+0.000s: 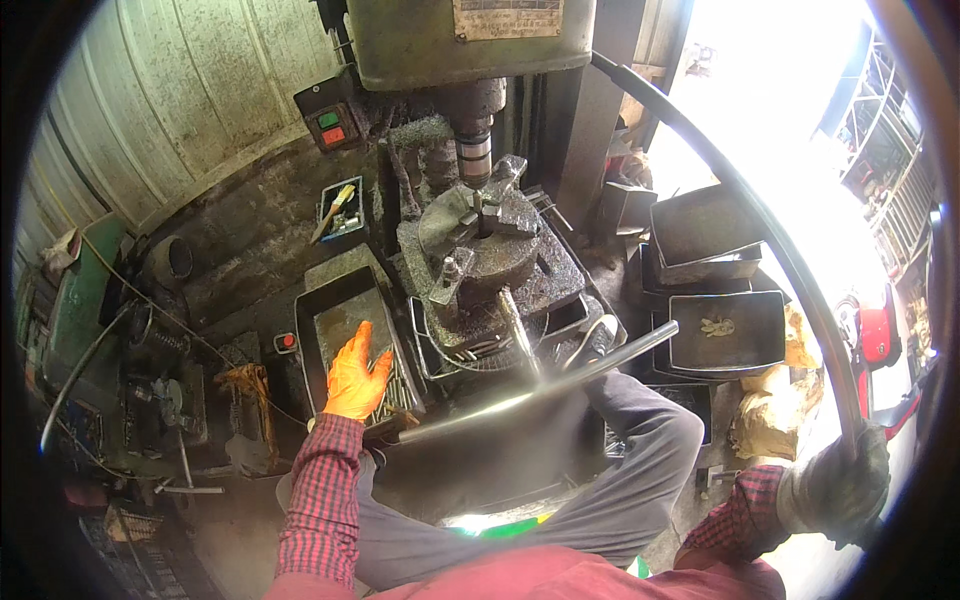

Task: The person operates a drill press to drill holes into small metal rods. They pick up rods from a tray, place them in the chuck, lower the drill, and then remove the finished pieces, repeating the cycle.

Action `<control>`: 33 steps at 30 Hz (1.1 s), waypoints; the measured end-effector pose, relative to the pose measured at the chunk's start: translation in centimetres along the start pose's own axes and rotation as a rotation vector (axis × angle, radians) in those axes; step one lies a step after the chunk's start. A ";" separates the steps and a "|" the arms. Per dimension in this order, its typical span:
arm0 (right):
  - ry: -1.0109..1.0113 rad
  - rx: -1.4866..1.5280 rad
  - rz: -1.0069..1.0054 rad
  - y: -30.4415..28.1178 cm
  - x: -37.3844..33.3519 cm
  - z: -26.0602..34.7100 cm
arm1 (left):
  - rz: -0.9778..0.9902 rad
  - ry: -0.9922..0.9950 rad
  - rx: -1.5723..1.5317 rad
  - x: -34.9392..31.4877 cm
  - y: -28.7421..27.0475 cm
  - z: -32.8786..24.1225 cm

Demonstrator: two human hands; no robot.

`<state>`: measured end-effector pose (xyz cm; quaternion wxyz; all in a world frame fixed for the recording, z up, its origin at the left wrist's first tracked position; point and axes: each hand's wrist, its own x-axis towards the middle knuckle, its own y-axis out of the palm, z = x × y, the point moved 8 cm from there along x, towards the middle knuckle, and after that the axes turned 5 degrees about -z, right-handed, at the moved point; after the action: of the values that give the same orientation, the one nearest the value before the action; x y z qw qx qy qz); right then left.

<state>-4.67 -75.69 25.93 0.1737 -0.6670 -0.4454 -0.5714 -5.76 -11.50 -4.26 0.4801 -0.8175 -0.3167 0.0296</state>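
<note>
My left hand (358, 375), in an orange glove, is over a dark metal tray (318, 298) with several thin metal rods (402, 385) along its right side. Its fingers look loosely apart, and nothing shows in them. At the far right my right hand (838, 488), in a grey glove, is wrapped round the end of a long dark lever (770, 215). This lever comes from the green drill press head (470, 50). Below the spindle (474, 150), a round jawed chuck (478, 240) sits on the machine table. A T-shaped bar handle (540, 390) sticks out from the chuck toward me.
A switch box (330, 125) with green and red buttons is at the back left. Near it, a small tray (342, 208) holds a brush. Dark metal bins (727, 330) stand at the right, by a brown sack (770, 420). My legs (640, 430) are spread below the machine table.
</note>
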 end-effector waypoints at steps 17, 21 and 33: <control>-0.045 -0.333 0.171 0.1 -3.1 1.4 | 0.033 -0.009 0.039 -0.1 -0.4 -0.6; 0.092 0.036 0.148 0.2 -4.3 0.5 | 0.040 -0.014 0.052 -0.1 -0.3 -0.4; -0.033 -0.041 -0.060 -2.8 -1.6 2.7 | 0.031 -0.015 0.057 -0.1 -0.2 -0.4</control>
<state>-5.18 -72.83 22.88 0.1352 -0.6663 -0.4562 -0.5742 -5.81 -11.80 -3.86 0.5003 -0.8080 -0.3068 0.0523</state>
